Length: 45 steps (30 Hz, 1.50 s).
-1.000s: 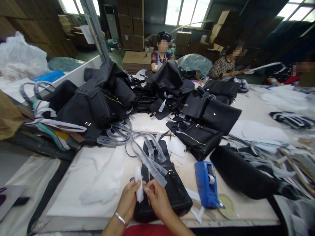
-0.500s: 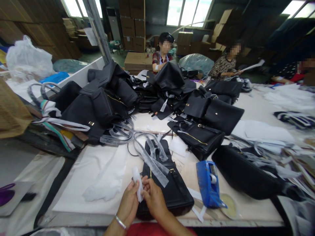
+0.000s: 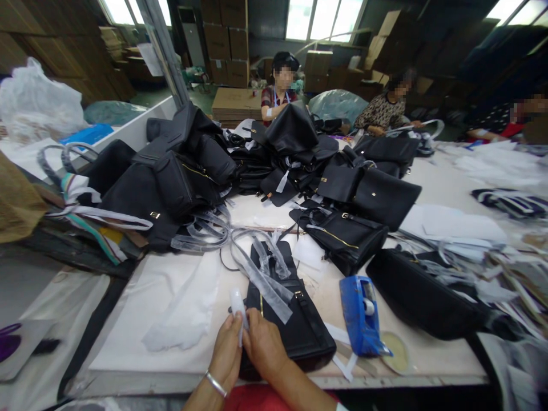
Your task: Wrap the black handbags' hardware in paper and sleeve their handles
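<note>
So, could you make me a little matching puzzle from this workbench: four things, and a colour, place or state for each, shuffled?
Things
1. Tape dispenser
2. Small white piece
3. Bracelet
4. Nearest black bag

Descriptions
A. Silver-coloured
B. Lying on the table with film-wrapped straps across it
C. Blue
D. Held in the left hand, with the right hand close beside it

Right pairs: 1-C, 2-D, 3-A, 4-B.
</note>
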Each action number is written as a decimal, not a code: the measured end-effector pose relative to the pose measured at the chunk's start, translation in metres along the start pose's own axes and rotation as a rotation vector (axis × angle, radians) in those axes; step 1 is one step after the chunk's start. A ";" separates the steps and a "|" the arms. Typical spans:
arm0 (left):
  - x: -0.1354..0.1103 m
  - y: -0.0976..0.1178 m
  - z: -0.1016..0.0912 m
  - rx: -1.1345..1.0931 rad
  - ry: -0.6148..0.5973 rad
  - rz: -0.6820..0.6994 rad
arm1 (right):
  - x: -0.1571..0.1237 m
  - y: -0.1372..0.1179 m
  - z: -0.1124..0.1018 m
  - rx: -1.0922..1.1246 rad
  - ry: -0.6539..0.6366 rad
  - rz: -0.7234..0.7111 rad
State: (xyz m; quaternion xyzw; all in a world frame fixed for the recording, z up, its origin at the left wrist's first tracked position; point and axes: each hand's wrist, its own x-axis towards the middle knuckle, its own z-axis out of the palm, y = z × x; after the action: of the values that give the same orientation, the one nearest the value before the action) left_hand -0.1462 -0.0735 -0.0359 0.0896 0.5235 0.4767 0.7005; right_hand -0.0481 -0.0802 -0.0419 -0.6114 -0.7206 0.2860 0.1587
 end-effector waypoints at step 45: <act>-0.005 0.002 0.010 0.111 -0.101 0.051 | -0.002 0.021 -0.013 1.246 -0.125 0.382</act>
State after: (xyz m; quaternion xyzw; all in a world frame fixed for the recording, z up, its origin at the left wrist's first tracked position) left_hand -0.1392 -0.0728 -0.0271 0.1656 0.5106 0.4596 0.7076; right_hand -0.0233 -0.0777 -0.0439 -0.5045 -0.3067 0.7081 0.3873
